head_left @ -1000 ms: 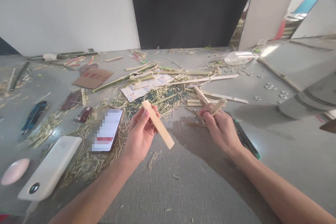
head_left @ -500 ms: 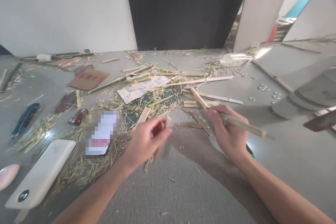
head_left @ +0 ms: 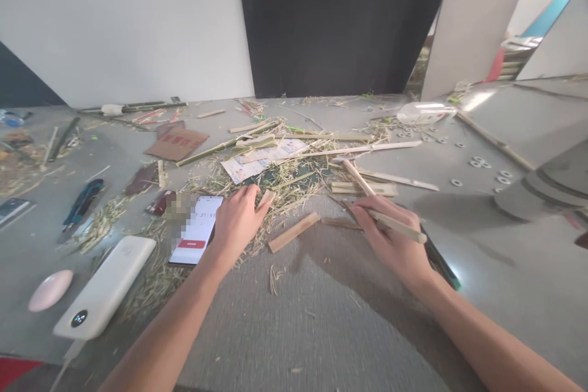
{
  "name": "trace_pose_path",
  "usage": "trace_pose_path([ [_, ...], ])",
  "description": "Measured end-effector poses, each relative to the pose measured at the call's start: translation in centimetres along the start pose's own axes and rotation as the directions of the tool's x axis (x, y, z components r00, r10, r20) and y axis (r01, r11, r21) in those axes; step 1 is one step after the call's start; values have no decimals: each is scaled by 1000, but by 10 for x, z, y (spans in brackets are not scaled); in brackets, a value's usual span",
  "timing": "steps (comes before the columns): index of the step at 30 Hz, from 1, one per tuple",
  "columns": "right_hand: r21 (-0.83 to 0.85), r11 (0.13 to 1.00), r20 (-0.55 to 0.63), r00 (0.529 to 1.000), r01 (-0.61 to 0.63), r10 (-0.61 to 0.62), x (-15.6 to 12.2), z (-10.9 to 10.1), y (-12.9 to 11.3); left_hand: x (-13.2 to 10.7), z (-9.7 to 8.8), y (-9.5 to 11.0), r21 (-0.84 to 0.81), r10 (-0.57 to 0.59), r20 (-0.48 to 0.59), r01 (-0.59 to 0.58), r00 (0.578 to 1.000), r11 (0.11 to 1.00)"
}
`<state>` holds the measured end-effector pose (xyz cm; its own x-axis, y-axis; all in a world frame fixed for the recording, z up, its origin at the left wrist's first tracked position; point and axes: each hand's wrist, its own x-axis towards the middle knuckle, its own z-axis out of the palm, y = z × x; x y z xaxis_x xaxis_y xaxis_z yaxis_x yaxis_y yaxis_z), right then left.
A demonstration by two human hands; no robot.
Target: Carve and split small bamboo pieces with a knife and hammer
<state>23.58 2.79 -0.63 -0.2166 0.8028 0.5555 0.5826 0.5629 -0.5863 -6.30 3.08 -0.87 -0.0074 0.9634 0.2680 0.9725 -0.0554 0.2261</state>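
Note:
My left hand (head_left: 241,217) reaches over the straw-like shavings beside the phone (head_left: 196,233). Its thumb and fingers close on a short bamboo piece (head_left: 267,198), partly hidden by the hand. A brown bamboo slat (head_left: 294,233) lies loose to the right of that hand. My right hand (head_left: 392,229) is closed around a pale wooden stick or handle (head_left: 404,228) with small dark marks. Its other end is hidden in the hand. Another pale stick (head_left: 357,177) runs from near a grey metal piece toward my right fingers. A green-ended tool (head_left: 445,269) lies beside my right wrist.
A white power bank (head_left: 108,288), a pink oval object (head_left: 51,290) and a blue cutter (head_left: 84,203) lie left. Brown cardboard (head_left: 177,144), a printed packet (head_left: 261,159) and bamboo strips lie farther back. Right are a clear bottle (head_left: 422,113), small rings and a grey cylinder (head_left: 546,184).
My left hand has moved left and away from me onto a bamboo piece. A brown slat now lies flat on the surface. My right hand's stick has shifted left. The view has turned slightly left.

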Motion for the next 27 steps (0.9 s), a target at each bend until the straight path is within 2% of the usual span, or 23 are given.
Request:
trace_pose_path([
  [3, 15, 1000, 40, 999, 17, -18, 0, 1, -1, 3, 5, -7, -37, -18, 71, 21, 997, 999],
  [8, 25, 999, 107, 993, 37, -39, 1, 0, -1, 4, -2, -3, -139, 64, 64, -55, 996, 989],
  [13, 39, 999, 151, 988, 10, -16, -2, -3, -2, -4, -18, 6, -367, 134, -167, -188, 977, 911],
  [17, 60, 995, 121, 990, -78, 71, -5, -7, -4, -15, -19, 13, -471, 242, -296, -362, 924, 805],
  [21, 97, 994, 182, 981, 55, -73, -1, -8, -5, -17, -18, 17, -460, 352, -401, -518, 846, 721],
  [24, 100, 982, 325, 928, 158, -183, 0, 2, -12, -18, -20, 17, -479, 344, -470, -562, 813, 674],
  [26, 103, 964, 429, 863, 246, -266, -2, 14, -23, -20, -20, 16, -479, 293, -501, -543, 814, 689],
  [27, 120, 946, 502, 804, 301, -319, -4, 20, -28, -22, -20, 16, -477, 249, -515, -516, 820, 711],
])
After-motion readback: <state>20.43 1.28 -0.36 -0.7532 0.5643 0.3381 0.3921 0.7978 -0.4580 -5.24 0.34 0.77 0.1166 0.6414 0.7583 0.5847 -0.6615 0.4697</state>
